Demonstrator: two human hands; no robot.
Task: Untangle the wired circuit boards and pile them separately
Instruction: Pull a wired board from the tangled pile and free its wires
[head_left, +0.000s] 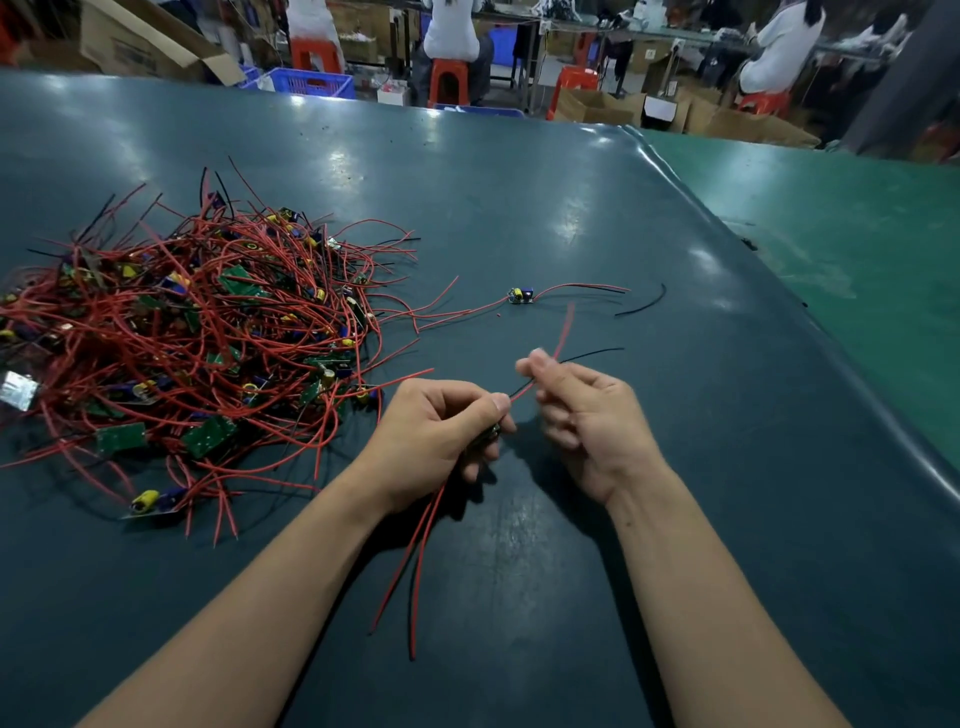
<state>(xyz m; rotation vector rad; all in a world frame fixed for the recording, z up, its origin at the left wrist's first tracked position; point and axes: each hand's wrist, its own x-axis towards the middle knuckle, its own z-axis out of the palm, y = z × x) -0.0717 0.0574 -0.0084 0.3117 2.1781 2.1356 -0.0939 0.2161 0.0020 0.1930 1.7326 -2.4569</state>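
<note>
Right now one wired circuit board sits in the left hand, near the front middle of the table and clear of the heap; its fingers are curled round the small board, which is mostly hidden, while two red leads trail from under the hand toward the person. The right hand, just beside it, pinches the board's other red and black wires between thumb and forefinger, its remaining fingers loosely curled; this hand is blurred, so the exact grip is hard to read. By the look of it, the step in hand is straightening the wires of a board already pulled free, before it is laid down. One separated board already lies alone farther out on the table, its red and black leads spread to either side, with a loose black wire near it. The big tangle of boards and red wires lies well apart to the left. The next move likely calls for placing the held board beside the separated one, wires running the same way so the new pile stays neat, then reaching back to the tangle.
</note>
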